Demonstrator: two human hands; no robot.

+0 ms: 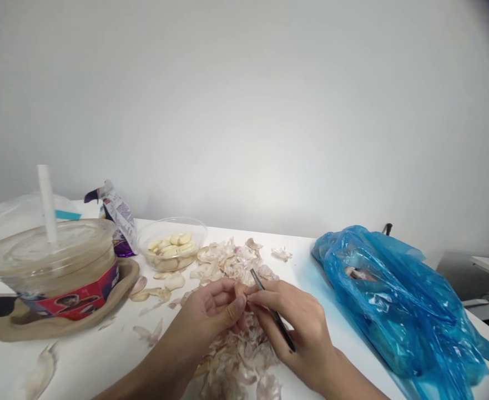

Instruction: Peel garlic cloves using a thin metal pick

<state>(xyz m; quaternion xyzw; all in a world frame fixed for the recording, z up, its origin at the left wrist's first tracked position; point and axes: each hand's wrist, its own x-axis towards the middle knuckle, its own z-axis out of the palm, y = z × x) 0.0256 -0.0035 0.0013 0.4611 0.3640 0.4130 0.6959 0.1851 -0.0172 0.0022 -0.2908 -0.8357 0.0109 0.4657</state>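
My left hand [215, 308] is closed, its thumb and fingers pinching what looks like a garlic clove [240, 289], mostly hidden by the fingertips. My right hand [300, 314] grips a slim dark tool with a pointed metallic end [285, 331], perhaps a small knife; its exact kind is unclear. The right fingertips meet the left ones at the clove. Under and beyond both hands spreads a heap of papery garlic skins [236, 361]. Peeled garlic cloves [175, 243] lie in a clear plastic bowl [144, 244] behind my left hand.
On the left, a large lidded drink cup [73, 278] with a white straw [46, 203] sits in a brown holder [125, 280]. A purple snack wrapper [119, 222] stands behind it. A blue plastic bag [394, 300] covers the right side of the white table [123, 361].
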